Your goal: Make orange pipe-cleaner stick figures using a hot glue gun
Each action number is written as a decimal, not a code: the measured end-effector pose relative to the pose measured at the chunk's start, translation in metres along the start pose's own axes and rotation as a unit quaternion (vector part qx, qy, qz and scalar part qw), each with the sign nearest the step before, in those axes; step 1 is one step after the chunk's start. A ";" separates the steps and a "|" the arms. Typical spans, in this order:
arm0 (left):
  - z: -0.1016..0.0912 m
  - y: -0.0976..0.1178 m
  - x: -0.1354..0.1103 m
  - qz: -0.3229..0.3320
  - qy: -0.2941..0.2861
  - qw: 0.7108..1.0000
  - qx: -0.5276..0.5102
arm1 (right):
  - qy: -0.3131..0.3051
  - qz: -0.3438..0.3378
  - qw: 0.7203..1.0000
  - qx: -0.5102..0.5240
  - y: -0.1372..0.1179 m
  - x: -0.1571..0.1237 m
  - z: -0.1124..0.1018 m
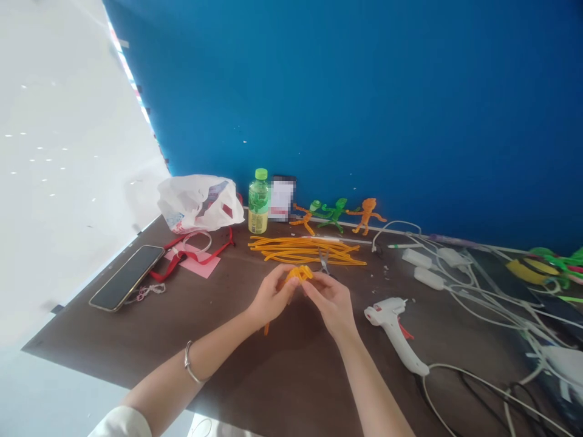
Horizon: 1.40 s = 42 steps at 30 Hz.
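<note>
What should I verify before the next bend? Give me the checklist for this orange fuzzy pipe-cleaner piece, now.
1. Orange fuzzy pipe-cleaner piece: ok, pinched between the left hand and right hand.
2. Spare yellow-orange pipe-cleaner stems: ok, a loose pile on the dark brown table, ahead of the hands.
3. Small steel-bladed scissors: ok, beside the pile, near the right hand.
4. White hot-glue gun: cannot tell whether it is hot.
5. Orange pipe-cleaner figure: ok, in view by the blue wall.
</note>
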State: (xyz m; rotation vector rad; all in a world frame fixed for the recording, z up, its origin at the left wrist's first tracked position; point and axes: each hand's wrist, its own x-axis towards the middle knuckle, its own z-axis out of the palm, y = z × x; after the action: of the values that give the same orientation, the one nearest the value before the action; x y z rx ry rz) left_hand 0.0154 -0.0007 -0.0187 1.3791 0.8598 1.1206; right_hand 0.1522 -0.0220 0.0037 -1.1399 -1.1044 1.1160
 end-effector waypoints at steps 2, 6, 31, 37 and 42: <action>0.001 -0.001 0.001 -0.018 -0.006 0.999 -0.050 | 0.000 0.000 1.000 -0.010 -0.001 0.000 0.000; 0.003 0.005 0.003 -0.017 -0.010 0.995 -0.097 | 0.022 -0.028 0.999 -0.003 0.002 0.000 0.000; -0.004 0.006 0.006 -0.151 -0.094 0.951 -0.252 | 0.029 -0.149 0.978 -0.139 0.007 -0.002 0.001; -0.006 0.005 0.007 -0.165 -0.115 0.935 -0.292 | 0.026 -0.114 0.990 -0.078 0.008 -0.001 0.002; -0.009 0.000 0.008 -0.174 -0.155 0.925 -0.299 | 0.017 -0.059 0.998 0.016 0.009 0.003 0.000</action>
State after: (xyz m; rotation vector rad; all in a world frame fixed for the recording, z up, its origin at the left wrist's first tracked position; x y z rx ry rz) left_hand 0.0096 0.0097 -0.0175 0.8186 0.4495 0.7667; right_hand 0.1514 -0.0185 -0.0048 -1.0509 -1.1089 1.0152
